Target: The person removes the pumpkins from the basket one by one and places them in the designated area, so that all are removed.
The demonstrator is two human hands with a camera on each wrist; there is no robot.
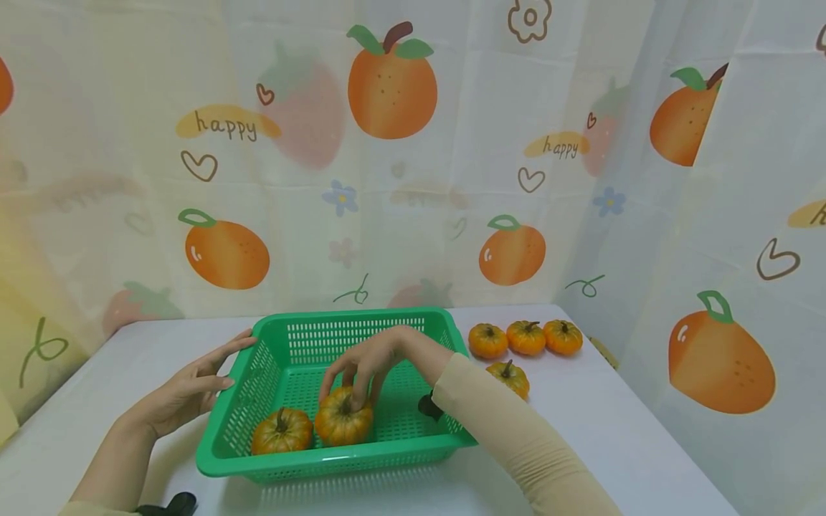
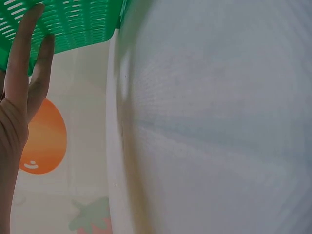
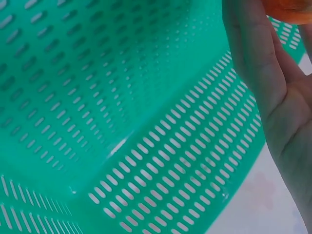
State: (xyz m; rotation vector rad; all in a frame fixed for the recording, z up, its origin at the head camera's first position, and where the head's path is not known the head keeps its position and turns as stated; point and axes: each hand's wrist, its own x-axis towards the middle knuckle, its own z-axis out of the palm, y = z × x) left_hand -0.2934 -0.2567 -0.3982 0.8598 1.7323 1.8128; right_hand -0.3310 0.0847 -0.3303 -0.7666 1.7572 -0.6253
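Note:
A green plastic basket [image 1: 335, 459] with slotted walls stands on the table. My right hand [image 1: 374, 362] reaches down into it, fingers and thumb round a small orange-green pumpkin [image 1: 342, 423]. Only the orange edge of that pumpkin [image 3: 291, 10] shows past the fingers in the right wrist view. Close to its left, another small pumpkin [image 1: 282, 432] lies in the basket's front left corner. At the basket's left side, my left hand [image 1: 187, 390] touches the rim. Its fingers look fairly straight against the slotted wall in the left wrist view.
Three small pumpkins [image 1: 525, 338] sit in a row on the white table [image 1: 619, 430], right of the basket. One more pumpkin [image 1: 510, 378] is nearer, partly behind the right sleeve [image 1: 516, 437]. A fruit-printed curtain [image 1: 445, 179] hangs behind the table.

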